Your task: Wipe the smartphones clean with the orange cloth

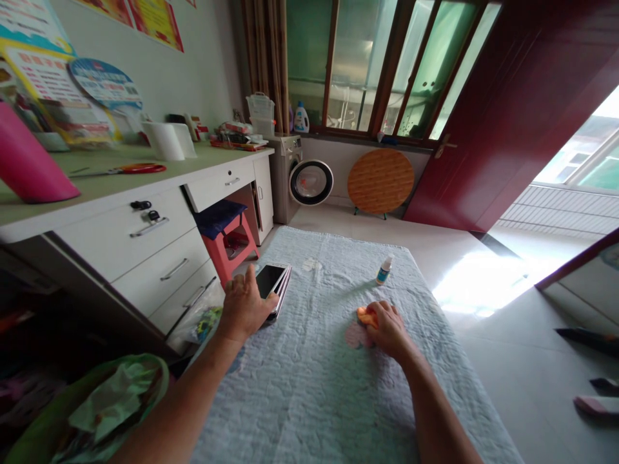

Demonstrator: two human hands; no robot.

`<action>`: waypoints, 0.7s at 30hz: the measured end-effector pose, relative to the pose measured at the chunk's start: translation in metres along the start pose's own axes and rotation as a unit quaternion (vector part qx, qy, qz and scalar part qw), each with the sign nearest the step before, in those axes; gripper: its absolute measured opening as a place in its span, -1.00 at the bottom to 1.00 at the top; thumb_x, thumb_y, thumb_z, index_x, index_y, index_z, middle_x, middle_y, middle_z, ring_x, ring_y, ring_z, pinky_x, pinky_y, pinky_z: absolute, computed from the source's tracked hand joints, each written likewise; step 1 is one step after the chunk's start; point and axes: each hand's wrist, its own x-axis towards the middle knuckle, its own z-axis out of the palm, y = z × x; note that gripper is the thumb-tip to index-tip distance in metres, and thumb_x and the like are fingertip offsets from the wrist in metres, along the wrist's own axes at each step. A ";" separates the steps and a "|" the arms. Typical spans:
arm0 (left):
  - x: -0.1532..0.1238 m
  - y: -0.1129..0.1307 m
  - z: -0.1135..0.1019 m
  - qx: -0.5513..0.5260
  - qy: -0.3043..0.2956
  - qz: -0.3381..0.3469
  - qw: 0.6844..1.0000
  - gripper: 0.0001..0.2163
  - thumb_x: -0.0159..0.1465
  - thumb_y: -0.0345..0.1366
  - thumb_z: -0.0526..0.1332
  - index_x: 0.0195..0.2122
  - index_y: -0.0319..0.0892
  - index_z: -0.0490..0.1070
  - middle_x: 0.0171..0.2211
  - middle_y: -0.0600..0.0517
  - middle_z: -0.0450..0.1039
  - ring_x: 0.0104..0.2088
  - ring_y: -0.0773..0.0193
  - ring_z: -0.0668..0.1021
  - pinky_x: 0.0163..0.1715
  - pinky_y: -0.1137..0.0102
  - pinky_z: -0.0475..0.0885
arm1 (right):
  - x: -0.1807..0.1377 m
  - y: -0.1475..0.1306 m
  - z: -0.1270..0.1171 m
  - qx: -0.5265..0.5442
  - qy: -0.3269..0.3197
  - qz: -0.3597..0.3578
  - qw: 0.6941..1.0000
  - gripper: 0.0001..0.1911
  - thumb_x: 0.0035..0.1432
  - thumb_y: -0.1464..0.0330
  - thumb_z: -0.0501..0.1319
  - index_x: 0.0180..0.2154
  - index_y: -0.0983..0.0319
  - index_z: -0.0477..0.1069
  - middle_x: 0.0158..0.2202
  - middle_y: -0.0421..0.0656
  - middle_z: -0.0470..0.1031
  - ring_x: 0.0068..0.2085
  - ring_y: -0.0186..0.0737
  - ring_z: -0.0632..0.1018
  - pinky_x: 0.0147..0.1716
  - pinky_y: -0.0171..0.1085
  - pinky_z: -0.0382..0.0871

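My left hand (244, 304) grips a phone (271, 280) with a dark screen and pale edges, its thumb along the near right side. Under it lies at least one more flat device (282, 295), and the upper one looks slightly tilted against it. My right hand (389, 328) is closed around a bunched orange cloth (368, 317) resting on the quilted light-blue cover (314, 386). Just beyond that hand a small white spray bottle (384, 270) with a blue label stands upright. The fingers of my left hand are partly hidden behind its back.
Left of the cover are a white desk (159, 232), a pink stool (232, 241) and a green bin (162, 374) holding crumpled plastic. A washing machine (285, 174) with an open door, a round wooden tabletop (381, 180) and a red door (464, 129) stand at the back.
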 end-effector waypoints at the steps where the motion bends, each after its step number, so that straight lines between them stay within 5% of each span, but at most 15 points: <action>1: -0.001 0.001 -0.002 -0.008 0.005 0.003 1.000 -0.32 0.15 -0.14 0.15 0.19 -0.56 0.12 -0.20 -0.31 0.43 -0.12 -0.18 0.46 -0.02 0.05 0.28 | 0.001 0.002 0.002 0.004 0.004 -0.004 1.000 -0.74 -0.02 0.47 0.19 -0.22 0.18 0.44 -0.24 -0.13 0.42 -0.20 -0.16 0.38 -0.23 -0.27 0.14; 9: -0.022 0.048 -0.016 -0.128 0.011 0.097 0.987 -0.30 0.12 -0.21 0.20 0.26 -0.38 0.04 -0.09 -0.24 0.35 -0.03 -0.15 0.40 0.06 0.05 0.27 | 0.006 0.001 -0.002 0.069 0.023 0.003 0.997 -0.86 0.06 0.41 0.14 -0.32 0.23 0.45 -0.30 -0.10 0.45 -0.25 -0.17 0.43 -0.25 -0.26 0.23; 15: -0.044 0.093 0.006 -0.175 -0.081 0.129 0.973 -0.29 0.09 -0.24 0.23 0.28 -0.25 0.07 -0.09 -0.17 0.36 -0.03 -0.11 0.39 0.09 0.07 0.23 | 0.006 -0.015 -0.009 0.140 0.055 0.017 0.988 -0.78 0.18 0.20 0.12 -0.36 0.20 0.38 -0.43 -0.17 0.46 -0.39 -0.23 0.45 -0.38 -0.29 0.23; 21: -0.055 0.114 0.028 -0.155 -0.124 0.112 0.974 -0.35 0.10 -0.23 0.22 0.21 -0.38 0.17 -0.11 -0.23 0.37 -0.03 -0.11 0.39 0.05 0.10 0.26 | 0.007 -0.020 -0.003 0.176 0.100 0.053 0.978 -0.73 0.20 0.12 0.08 -0.26 0.19 0.32 -0.47 -0.22 0.43 -0.47 -0.25 0.41 -0.46 -0.31 0.20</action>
